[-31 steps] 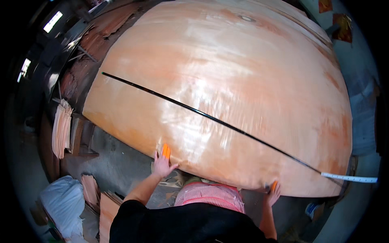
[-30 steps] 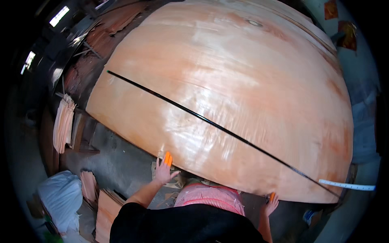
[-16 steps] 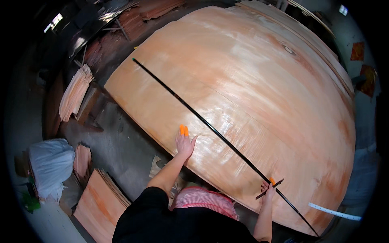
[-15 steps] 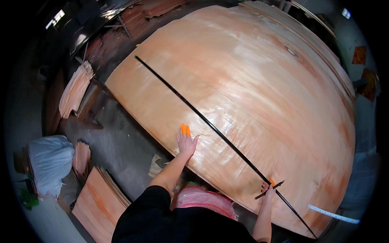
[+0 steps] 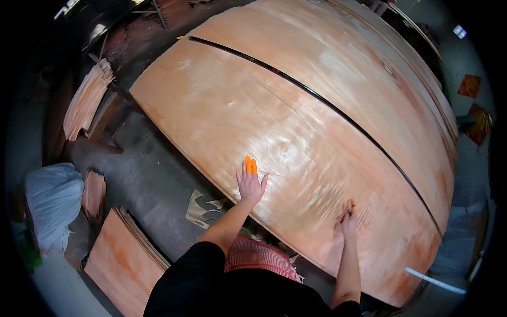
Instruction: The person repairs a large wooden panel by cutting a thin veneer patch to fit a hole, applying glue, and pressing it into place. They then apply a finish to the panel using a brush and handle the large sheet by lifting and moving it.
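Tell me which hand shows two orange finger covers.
The left hand, lying spread on the wood sheet: two neighbouring fingers wear orange covers. The right hand shows orange on only one finger.

The short-sleeved top is black, the garment below striped red-and-white; orange covers sheathe two left fingers, one right finger.

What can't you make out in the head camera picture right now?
All in the head view:
Right hand: what, if anything, it holds is too small and blurred to tell.
Left hand: it hides the patch of wooden sheet beneath it.
Wooden sheet, far side: cut off by the top edge.
White strip: its markings are too small to read.
Pale bundle: its covering hides the contents.
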The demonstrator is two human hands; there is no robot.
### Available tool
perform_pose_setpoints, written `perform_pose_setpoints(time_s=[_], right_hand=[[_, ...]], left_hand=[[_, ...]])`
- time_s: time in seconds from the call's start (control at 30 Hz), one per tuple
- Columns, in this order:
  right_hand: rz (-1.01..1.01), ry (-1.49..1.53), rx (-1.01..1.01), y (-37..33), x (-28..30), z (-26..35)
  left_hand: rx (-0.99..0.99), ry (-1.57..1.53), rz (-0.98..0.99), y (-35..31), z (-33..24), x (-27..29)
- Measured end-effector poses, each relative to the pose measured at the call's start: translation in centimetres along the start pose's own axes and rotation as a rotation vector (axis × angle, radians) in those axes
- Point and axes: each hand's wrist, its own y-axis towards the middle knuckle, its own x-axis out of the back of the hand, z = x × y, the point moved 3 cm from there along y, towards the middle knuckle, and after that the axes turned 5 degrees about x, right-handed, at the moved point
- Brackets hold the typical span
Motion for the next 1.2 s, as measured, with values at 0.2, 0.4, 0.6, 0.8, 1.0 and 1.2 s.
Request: perform_pose_setpoints(time_s=[0.2, 0.4, 0.6, 0.8, 1.0, 1.2], right_hand=[[0.052, -0.767, -0.098, -9.0, -3.5, -1.7], [0.125, -0.776, -0.223, -14.4, -4.8, -1.9], [0.082, -0.553, -0.25, -16.7, -6.4, -3.1], [-0.114, -0.545, 0.02, -24.0, -10.8, -2.9], [-0.017, -0.443, -0.061, -33.1, -14.6, -6.4], [0.185, -0.294, -0.156, -38.4, -17.2, -7.9]], left_hand=[[-0.305, 0.053, 0.166, -0.4, 3.8, 1.6], [-0.374, 0.054, 0.256, -4.2, 6.7, 4.2], [-0.414, 0.22, 0.472, -4.6, 8.2, 3.8], [-0.484, -0.007, 0.208, -11.9, 13.9, 9.4], [-0.264, 0.029, 0.581, -20.8, 25.6, 11.5], [-0.071, 0.053, 0.738, -22.6, 34.4, 12.4]])
